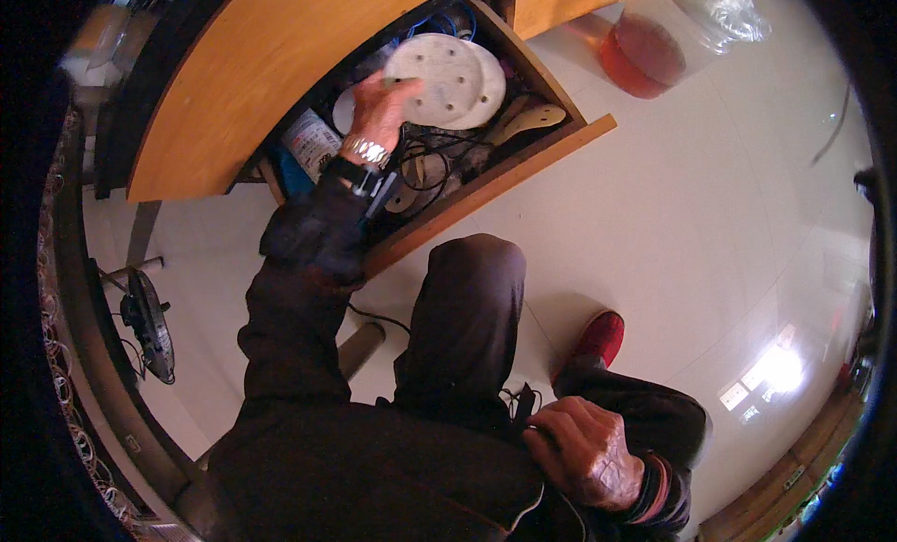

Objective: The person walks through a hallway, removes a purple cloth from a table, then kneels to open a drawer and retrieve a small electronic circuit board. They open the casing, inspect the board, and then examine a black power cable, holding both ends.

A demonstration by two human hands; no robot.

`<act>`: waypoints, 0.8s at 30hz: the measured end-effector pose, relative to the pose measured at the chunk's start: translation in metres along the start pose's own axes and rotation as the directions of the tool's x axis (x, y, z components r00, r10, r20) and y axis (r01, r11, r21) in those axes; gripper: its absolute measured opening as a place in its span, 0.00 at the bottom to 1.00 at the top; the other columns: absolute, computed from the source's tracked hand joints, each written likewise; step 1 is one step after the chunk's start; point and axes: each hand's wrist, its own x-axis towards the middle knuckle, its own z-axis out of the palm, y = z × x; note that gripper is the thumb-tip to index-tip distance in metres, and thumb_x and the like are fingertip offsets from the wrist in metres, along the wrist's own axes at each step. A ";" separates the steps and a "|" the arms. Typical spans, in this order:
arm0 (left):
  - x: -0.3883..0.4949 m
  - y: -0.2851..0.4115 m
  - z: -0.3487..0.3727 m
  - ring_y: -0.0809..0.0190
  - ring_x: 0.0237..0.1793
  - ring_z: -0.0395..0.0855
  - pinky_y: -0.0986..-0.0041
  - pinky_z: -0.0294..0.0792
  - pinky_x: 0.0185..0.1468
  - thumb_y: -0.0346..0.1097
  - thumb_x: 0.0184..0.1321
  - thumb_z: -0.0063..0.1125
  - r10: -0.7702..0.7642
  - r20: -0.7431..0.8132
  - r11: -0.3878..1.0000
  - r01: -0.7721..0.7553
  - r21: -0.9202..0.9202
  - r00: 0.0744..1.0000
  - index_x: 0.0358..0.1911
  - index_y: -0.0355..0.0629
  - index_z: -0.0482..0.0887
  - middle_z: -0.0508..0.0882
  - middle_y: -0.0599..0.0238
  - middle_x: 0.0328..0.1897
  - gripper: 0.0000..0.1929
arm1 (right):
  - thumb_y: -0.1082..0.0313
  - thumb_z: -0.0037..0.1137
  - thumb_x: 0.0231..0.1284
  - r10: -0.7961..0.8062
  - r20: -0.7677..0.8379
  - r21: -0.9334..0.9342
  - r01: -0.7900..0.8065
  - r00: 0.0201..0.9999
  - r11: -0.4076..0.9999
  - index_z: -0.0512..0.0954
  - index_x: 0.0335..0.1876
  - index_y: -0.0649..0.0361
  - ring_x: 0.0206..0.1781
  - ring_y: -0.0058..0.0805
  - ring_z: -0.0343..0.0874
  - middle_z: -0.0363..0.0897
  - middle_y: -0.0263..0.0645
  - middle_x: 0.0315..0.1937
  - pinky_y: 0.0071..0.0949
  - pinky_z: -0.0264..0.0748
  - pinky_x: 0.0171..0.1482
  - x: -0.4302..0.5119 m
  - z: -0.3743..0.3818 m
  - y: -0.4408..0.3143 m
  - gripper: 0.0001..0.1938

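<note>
My left hand (380, 109) is inside an open wooden drawer (494, 195), its thumb over the near face of pale round sanding discs (445, 72) with punched holes. Its other fingers go down past the discs' left edge, so I cannot tell whether it grips them. Two discs overlap, slightly offset. My right hand (585, 451) rests on my lap with curled fingers. A dark strap (524, 402) shows by its fingertips; the palm is hidden. Under the discs lie black cables (427, 167), a wooden piece with holes (536, 118) and a labelled plastic packet (312, 142).
The wooden desk panel (280, 58) overhangs the drawer's back. A clear container with red liquid (641, 55) stands on the tiled floor (673, 212) beyond it. A black fan (148, 325) is at the left. My knee (476, 269) is close to the drawer front.
</note>
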 end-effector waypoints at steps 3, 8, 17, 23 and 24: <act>0.019 -0.015 0.017 0.60 0.36 0.84 0.69 0.73 0.41 0.37 0.48 0.67 0.157 -0.001 0.824 -0.130 0.551 0.988 0.40 0.34 0.85 0.87 0.57 0.37 0.17 | 0.76 0.63 0.49 0.007 -0.001 -0.008 -0.007 1.000 1.000 0.75 0.34 0.67 0.29 0.40 0.80 0.78 0.46 0.29 0.33 0.78 0.32 0.000 0.001 0.001 0.08; 0.041 -0.026 0.029 0.59 0.33 0.83 0.67 0.73 0.39 0.43 0.45 0.68 0.038 -0.011 0.777 -0.023 0.629 0.999 0.38 0.33 0.84 0.86 0.55 0.33 0.21 | 0.76 0.64 0.49 0.016 -0.018 0.003 -0.016 1.000 1.000 0.75 0.34 0.67 0.29 0.40 0.80 0.78 0.46 0.29 0.34 0.78 0.32 -0.004 0.002 0.002 0.09; 0.038 -0.026 0.030 0.53 0.37 0.85 0.65 0.75 0.44 0.40 0.40 0.66 0.174 0.075 0.753 -0.182 0.632 0.982 0.41 0.31 0.81 0.86 0.49 0.35 0.24 | 0.76 0.65 0.48 0.017 -0.007 -0.001 -0.017 1.000 1.000 0.75 0.35 0.67 0.29 0.40 0.80 0.77 0.46 0.29 0.33 0.77 0.32 -0.004 0.002 0.001 0.10; 0.021 -0.016 0.045 0.50 0.44 0.84 0.65 0.75 0.49 0.33 0.42 0.63 0.379 0.036 0.755 -0.332 0.566 0.925 0.48 0.31 0.77 0.84 0.46 0.43 0.25 | 0.76 0.65 0.48 0.023 0.001 -0.009 -0.023 1.000 1.000 0.75 0.35 0.66 0.29 0.40 0.80 0.77 0.45 0.29 0.34 0.77 0.31 -0.004 0.003 0.001 0.10; 0.019 -0.013 0.048 0.50 0.45 0.84 0.65 0.74 0.49 0.32 0.42 0.62 0.407 0.030 0.760 -0.356 0.543 0.913 0.49 0.32 0.77 0.84 0.45 0.44 0.25 | 0.76 0.65 0.48 0.026 -0.001 -0.013 -0.026 1.000 1.000 0.75 0.35 0.66 0.29 0.40 0.80 0.78 0.45 0.29 0.34 0.77 0.31 -0.004 0.004 0.002 0.10</act>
